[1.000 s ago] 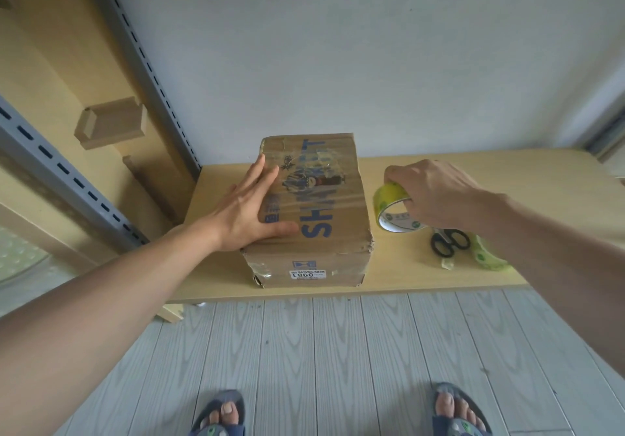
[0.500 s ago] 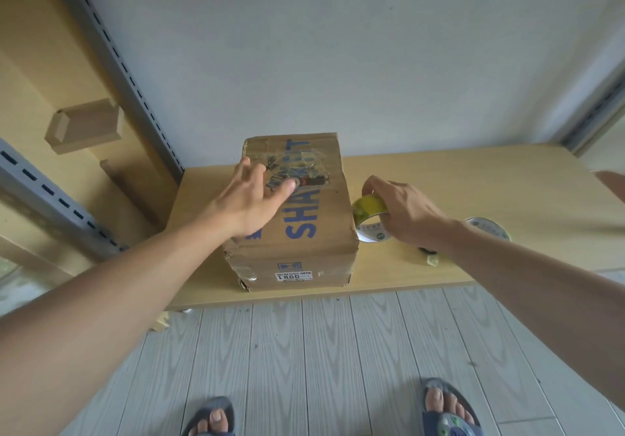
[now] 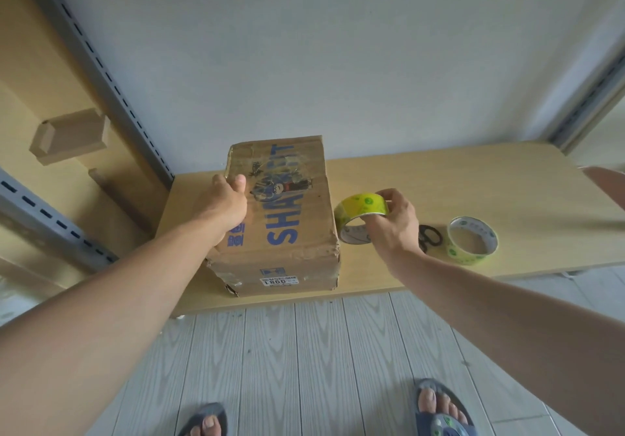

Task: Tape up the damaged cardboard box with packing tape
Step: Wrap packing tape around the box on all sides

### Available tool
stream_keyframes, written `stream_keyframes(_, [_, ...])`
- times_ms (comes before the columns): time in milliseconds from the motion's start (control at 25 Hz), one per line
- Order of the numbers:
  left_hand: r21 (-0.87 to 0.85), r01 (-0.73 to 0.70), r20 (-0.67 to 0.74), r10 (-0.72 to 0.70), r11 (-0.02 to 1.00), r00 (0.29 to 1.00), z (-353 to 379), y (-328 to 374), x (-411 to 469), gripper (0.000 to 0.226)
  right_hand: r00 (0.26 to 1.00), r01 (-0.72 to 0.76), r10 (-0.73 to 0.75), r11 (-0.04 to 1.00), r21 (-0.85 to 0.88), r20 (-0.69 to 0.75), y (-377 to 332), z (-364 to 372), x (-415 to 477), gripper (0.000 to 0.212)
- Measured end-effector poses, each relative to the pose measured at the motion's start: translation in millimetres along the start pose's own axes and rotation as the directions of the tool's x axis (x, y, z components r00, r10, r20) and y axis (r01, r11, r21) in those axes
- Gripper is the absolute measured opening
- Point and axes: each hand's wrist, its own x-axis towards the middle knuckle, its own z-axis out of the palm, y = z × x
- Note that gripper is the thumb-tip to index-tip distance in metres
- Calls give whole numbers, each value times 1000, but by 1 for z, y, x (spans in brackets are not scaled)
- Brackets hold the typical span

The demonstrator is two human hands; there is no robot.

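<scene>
A worn cardboard box (image 3: 287, 232) with blue lettering and torn front corners stands on a low wooden table (image 3: 473, 185). My left hand (image 3: 225, 204) lies on the box's top near its left edge, fingers curled over that edge and thumb on top. My right hand (image 3: 392, 222) holds a yellow-green roll of packing tape (image 3: 358, 210) just right of the box, lifted off the table, with a finger through its core.
A second tape roll (image 3: 471, 244) lies flat on the table to the right, with black scissors (image 3: 429, 236) between it and my right hand. Grey slotted shelf posts (image 3: 111, 84) rise at the left. My sandalled feet (image 3: 436, 412) stand on the plank floor.
My left hand slid from flat on the box's top to gripping its left edge. My right hand raised the tape roll and turned it so its yellow side faces up.
</scene>
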Motion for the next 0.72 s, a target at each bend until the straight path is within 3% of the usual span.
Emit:
stream_keyframes(80, [-52, 5, 14, -5, 999, 1000, 1, 4, 0, 59, 998, 41, -42, 999, -15, -36, -6, -8, 2, 17])
stream_keyframes(280, [-397, 19, 105, 25, 918, 994, 21, 15, -10, 59, 971, 208, -204, 978, 23, -127, -36, -37, 22, 12])
stream_keyframes(360, [-519, 35, 175, 65, 854, 982, 39, 8, -20, 54, 934, 352, -351, 936, 0, -59, -51, -41, 20, 11])
stream_keyframes(440, [-512, 34, 222, 94, 858, 970, 53, 0, -21, 47, 878, 475, -473, 880, -13, 69, -66, -35, 11, 13])
stream_keyframes(560, [-578, 56, 286, 138, 814, 948, 41, 11, -34, 15, 835, 525, -506, 850, -38, 215, -83, -15, -2, 11])
stream_keyframes(720, [-743, -106, 150, 319, 661, 936, 3, 26, -41, 39, 819, 543, -498, 833, -105, 286, -92, 6, -9, 14])
